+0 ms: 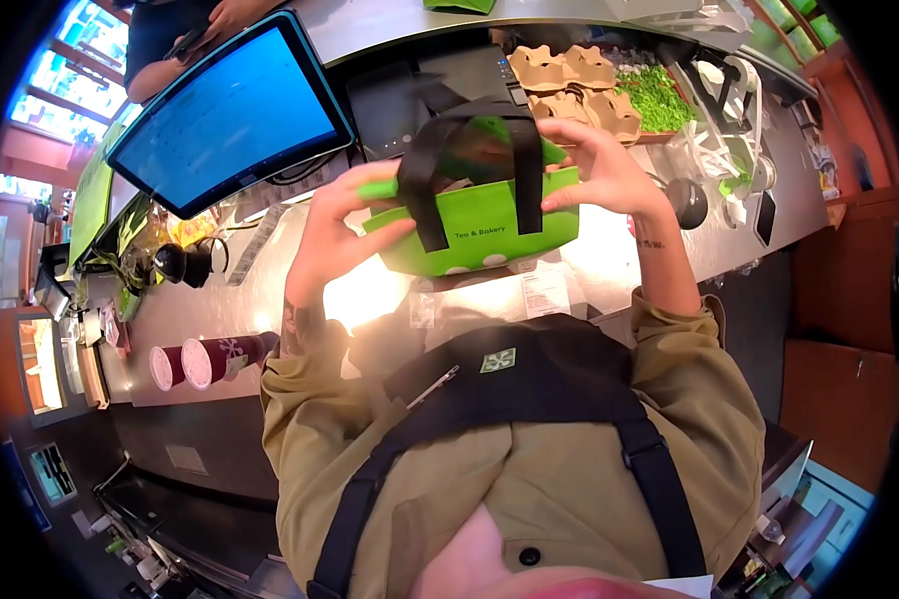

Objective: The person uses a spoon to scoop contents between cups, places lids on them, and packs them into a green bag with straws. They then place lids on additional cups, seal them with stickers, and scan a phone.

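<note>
A bright green bag (479,236) with black handles and the words "Tea & Bakery" stands upright on the counter in front of me. My left hand (342,228) grips its left rim, thumb outside and fingers round the side. On the opposite side my right hand (609,172) pinches the right rim between thumb and fingers. The bag's mouth is spread, and both handles arch up over it. What lies inside cannot be made out. Just below the bag, a white printed slip (544,292) rests on the counter.
Two purple lidded cups (202,365) stand at the left. A tablet screen (232,115) rises at the upper left, with a person's hand (232,18) behind it. Cardboard cup carriers (564,70) lie beyond the bag, beside green shredded filler (657,100). White tape rolls or straps (754,165) clutter the right.
</note>
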{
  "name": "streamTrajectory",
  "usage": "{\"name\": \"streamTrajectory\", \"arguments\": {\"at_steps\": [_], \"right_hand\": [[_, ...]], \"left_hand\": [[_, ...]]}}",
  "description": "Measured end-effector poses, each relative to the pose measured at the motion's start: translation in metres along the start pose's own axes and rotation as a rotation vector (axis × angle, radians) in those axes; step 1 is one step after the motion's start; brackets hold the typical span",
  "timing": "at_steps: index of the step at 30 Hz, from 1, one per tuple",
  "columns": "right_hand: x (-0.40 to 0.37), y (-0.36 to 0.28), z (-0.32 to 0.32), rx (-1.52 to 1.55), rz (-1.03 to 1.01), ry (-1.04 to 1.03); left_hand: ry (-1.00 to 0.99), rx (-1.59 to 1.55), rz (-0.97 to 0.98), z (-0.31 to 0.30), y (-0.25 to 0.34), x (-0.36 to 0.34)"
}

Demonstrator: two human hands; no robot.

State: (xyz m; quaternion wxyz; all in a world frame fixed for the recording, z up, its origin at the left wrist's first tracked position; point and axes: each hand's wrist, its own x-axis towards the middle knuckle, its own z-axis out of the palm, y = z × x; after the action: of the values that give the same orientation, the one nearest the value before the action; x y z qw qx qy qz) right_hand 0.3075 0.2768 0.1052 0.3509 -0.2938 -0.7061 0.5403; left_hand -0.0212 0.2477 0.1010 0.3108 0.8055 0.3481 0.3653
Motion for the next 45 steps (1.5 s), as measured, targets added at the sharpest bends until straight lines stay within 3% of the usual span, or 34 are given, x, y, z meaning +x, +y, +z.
{"name": "streamTrajectory", "arguments": {"at_steps": [3, 6, 10, 11, 14, 16, 18, 19, 22, 23, 26, 27, 28, 30, 31, 34, 36, 39, 41, 45], "right_hand": [[0.005, 0.006, -0.007, -0.125, 0.07, -0.042], [0.006, 0.016, -0.01, -0.083, 0.112, -0.007], [-0.002, 0.023, 0.002, 0.012, 0.071, 0.151], [-0.004, 0.026, 0.004, 0.064, 0.09, 0.192], [-0.006, 0.037, 0.006, 0.169, 0.035, 0.183], [-0.004, 0.035, 0.005, 0.109, -0.037, 0.137], [-0.001, 0.022, 0.006, -0.056, -0.099, 0.086], [-0.001, 0.019, 0.009, -0.014, -0.027, 0.048], [0.008, -0.001, 0.006, -0.176, 0.029, -0.033], [0.012, 0.0, 0.005, -0.218, -0.01, -0.042], [0.012, -0.016, 0.006, -0.298, -0.08, -0.024], [0.011, -0.033, 0.007, -0.461, -0.208, 0.072], [0.01, -0.051, 0.01, -0.632, -0.32, 0.191], [0.01, -0.063, 0.011, -0.689, -0.489, 0.361], [0.019, -0.065, 0.021, -0.694, -0.574, 0.299], [0.05, -0.061, 0.053, -0.871, -0.499, -0.246], [0.075, -0.059, 0.064, -0.74, -0.052, -0.531], [0.097, -0.042, 0.082, -1.093, 0.1, -0.605], [0.103, -0.043, 0.098, -1.364, 0.164, -0.649], [0.086, -0.03, 0.095, -1.633, -0.173, -0.664]], "left_hand": [[0.102, 0.005, 0.093, 0.003, 0.001, -0.007], [0.112, 0.073, -0.038, 0.005, 0.0, -0.013], [0.378, -0.1, -0.08, 0.029, -0.007, -0.019], [0.364, 0.02, -0.02, 0.029, -0.011, -0.022], [0.581, -0.443, 0.115, 0.043, -0.026, -0.017], [0.427, -0.418, 0.105, 0.033, -0.024, -0.014], [0.217, -0.136, 0.016, 0.02, -0.01, -0.004], [0.087, -0.071, -0.004, 0.013, -0.007, 0.001], [0.021, -0.267, -0.032, 0.008, -0.006, 0.01], [-0.071, -0.009, 0.042, -0.005, -0.013, 0.015], [-0.166, -0.085, -0.01, -0.009, 0.0, 0.02], [-0.173, -0.11, -0.121, -0.011, 0.003, 0.014], [-0.151, -0.18, -0.108, -0.011, 0.007, 0.012], [-0.103, -0.321, -0.092, -0.006, 0.013, 0.011], [-0.085, -0.316, -0.08, -0.005, 0.013, 0.011], [-0.045, -0.327, -0.115, 0.0, 0.004, 0.007], [-0.041, -0.326, -0.103, 0.001, -0.005, 0.003], [-0.033, -0.093, -0.026, -0.004, -0.006, -0.001], [-0.017, -0.13, -0.057, -0.002, -0.007, -0.001], [-0.04, -0.151, -0.095, -0.004, 0.006, 0.005]]}}
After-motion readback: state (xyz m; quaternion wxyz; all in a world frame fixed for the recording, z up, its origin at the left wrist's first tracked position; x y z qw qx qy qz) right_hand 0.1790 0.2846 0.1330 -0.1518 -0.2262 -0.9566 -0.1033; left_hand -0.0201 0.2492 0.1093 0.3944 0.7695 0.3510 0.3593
